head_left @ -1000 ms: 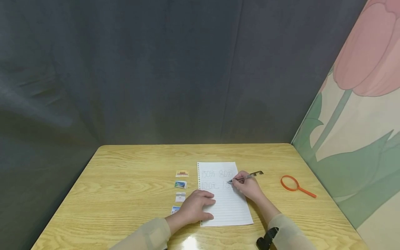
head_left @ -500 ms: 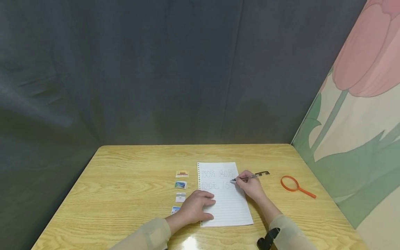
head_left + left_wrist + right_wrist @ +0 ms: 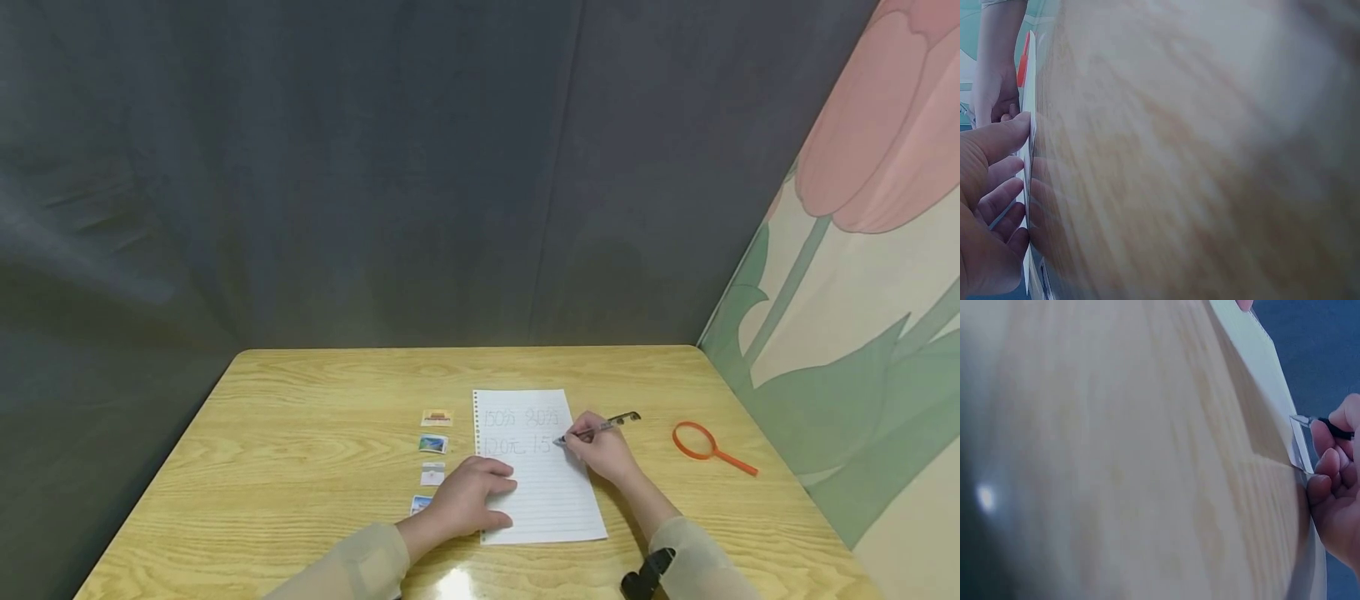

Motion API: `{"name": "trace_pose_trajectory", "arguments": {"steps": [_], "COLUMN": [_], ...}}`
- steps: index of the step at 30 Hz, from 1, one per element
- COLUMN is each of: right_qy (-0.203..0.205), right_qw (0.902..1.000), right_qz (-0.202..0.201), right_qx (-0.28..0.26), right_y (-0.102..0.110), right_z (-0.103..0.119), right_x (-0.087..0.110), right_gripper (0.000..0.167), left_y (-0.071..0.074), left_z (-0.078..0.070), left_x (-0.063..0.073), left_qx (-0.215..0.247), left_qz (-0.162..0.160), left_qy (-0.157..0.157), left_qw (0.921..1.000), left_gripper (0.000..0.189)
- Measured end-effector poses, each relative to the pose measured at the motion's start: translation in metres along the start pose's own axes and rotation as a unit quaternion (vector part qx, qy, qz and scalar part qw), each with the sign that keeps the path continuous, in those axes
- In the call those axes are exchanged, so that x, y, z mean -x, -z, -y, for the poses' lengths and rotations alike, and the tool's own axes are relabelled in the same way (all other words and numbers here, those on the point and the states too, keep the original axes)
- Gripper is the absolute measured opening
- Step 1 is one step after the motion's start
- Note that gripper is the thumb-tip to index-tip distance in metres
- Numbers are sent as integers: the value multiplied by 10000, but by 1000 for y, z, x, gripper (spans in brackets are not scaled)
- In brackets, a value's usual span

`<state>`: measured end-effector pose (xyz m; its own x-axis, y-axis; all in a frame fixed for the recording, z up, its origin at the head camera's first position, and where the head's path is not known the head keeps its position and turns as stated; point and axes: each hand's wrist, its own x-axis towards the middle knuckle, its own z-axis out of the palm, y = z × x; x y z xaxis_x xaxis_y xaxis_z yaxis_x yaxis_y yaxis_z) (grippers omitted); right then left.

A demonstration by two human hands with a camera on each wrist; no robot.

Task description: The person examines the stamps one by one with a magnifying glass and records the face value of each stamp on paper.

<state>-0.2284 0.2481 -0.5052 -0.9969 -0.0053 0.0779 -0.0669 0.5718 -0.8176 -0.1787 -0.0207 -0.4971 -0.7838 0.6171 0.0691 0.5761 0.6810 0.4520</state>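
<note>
A lined sheet of paper with punched holes down its left edge lies on the table, two rows of handwritten numbers and characters near its top. My right hand pinches a pen, its tip at the paper just right of "1.5" in the second row. In the right wrist view the pen sits between thumb and fingers, its metal tip at the sheet. My left hand rests on the sheet's left edge, fingers spread. The left wrist view shows its fingertips down on the paper.
Several stamps lie in a column left of the paper, among them a yellow stamp and a white stamp; the lowest stamp is partly behind the left hand. An orange magnifying glass lies to the right. A dark curtain hangs behind the table.
The right hand has moved slightly right with the pen, and a "5" now stands clear of the pen tip. The tip has then dipped a little lower. The left hand stays put.
</note>
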Motion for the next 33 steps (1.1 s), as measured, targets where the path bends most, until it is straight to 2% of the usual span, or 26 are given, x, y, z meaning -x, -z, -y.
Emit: {"name": "trace_pose_trajectory", "arguments": {"steps": [6,13,17,23,28,33], "right_qy": [283,449,400,335,263,49], "right_qw": [9993,9990,9987,9986,9992,9994], "right_qz": [243,-26,-222,-278,-209,-333], "right_qx": [-48,13,213,296,198,-30], "right_y": [4,8,7,5,3,4], "right_z": [-3,-8,-7,-4,-2,-5], "right_x": [5,3,0,-3,-6,-6], "right_gripper": [7,5,5,4,4,3], "left_y": [-1,-1,-1,-1,-1,-1], "left_z": [2,2,2,2,1,1], "left_x": [0,-1,-1,-1,-1,-1], "left_qx": [31,24,32,78,66,56], "left_qz": [-39,-39,-23,19,10,-5], "left_qy": [10,46,56,37,20,-8], "left_qw": [10000,10000,10000,10000,10000,10000], "left_gripper": [50,50,50,50,50,50]}}
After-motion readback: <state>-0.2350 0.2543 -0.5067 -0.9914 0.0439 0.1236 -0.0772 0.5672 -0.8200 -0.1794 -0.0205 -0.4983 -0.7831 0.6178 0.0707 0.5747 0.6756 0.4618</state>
